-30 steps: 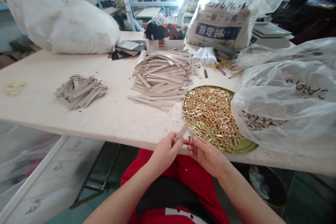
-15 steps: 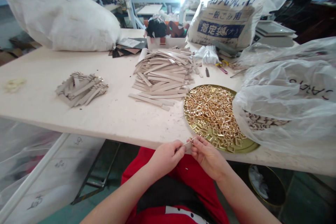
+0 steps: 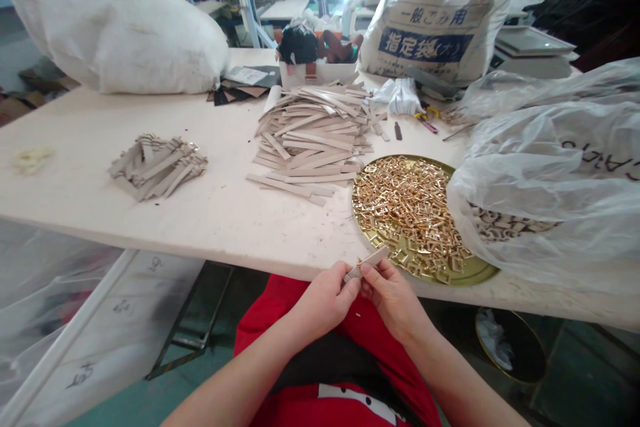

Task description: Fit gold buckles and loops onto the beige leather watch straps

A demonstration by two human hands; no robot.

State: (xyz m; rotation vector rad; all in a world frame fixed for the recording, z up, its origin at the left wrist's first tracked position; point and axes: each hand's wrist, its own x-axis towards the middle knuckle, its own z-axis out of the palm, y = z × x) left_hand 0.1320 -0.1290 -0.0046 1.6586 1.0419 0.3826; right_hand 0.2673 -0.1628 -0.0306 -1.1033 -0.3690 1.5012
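A short beige-grey strap [image 3: 376,256] is pinched between both hands at the table's front edge, above my lap. My left hand [image 3: 327,297] is closed on its left end. The fingers of my right hand [image 3: 393,292] close around its middle, and the free end sticks out up and to the right. A small gold-coloured buckle [image 3: 359,265] shows on the strap between the hands, partly hidden by fingers. Just beyond my right hand lies a round gold tray [image 3: 483,273] heaped with gold metal buckles [image 3: 407,203].
A large pile of flat straps [image 3: 310,137] lies mid-table, with a smaller pile of folded straps [image 3: 160,167] to its left. A clear plastic bag [image 3: 555,207] overlaps the tray's right side. Big white sacks [image 3: 125,40] and a printed bag [image 3: 430,40] stand behind.
The strap now extends farther up and right past my right fingers, and the buckle on it shows. My right hand has shifted along the strap; the view has tilted slightly.
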